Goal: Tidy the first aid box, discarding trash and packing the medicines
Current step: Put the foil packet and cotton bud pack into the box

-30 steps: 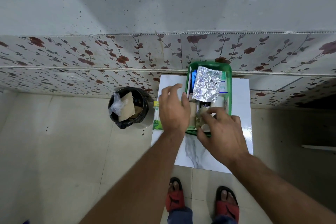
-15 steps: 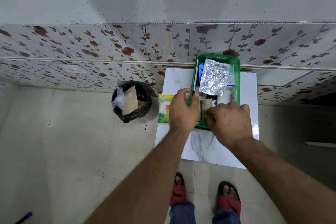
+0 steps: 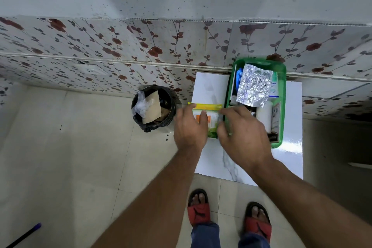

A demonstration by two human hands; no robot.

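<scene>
The white table (image 3: 289, 147) is carrying the green first aid box (image 3: 281, 106), already holding a foil strip (image 3: 254, 86) and a white roll (image 3: 264, 116). Just left of the box, the yellow-green packet (image 3: 210, 113) is lying flat; it is probably light, soft and crinkly. The left hand (image 3: 190, 129) and right hand (image 3: 242, 135) are pressing on its two sides, each grip narrowing on an edge, the likeliest place to lift it.

Left hand (image 3: 190, 127) and right hand (image 3: 242, 133) side by side, fingers curled
</scene>
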